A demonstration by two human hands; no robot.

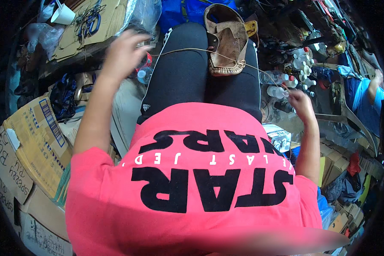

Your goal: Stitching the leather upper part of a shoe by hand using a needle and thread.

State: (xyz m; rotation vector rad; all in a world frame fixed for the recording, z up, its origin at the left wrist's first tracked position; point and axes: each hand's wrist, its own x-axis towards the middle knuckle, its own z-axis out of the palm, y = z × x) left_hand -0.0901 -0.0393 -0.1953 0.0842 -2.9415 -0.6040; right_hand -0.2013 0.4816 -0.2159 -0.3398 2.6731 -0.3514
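Observation:
On my lap rests a brown leather moccasin upper, its toe toward me and edged with gathered stitching. A thin tan thread runs from it out to both sides. My left hand, raised beyond my left thigh, is smeared by motion; the thread leads to its curled fingers, which seem to grip it. My right hand is closed on the thread's other length, out to the right of my knee. Whether either hand also holds a needle is too small to make out.
Several plastic bottles crowd the right side. At upper left lies cardboard with a blue-handled tool and a white cup. Cardboard boxes are stacked at left. Another person's arm shows at far right.

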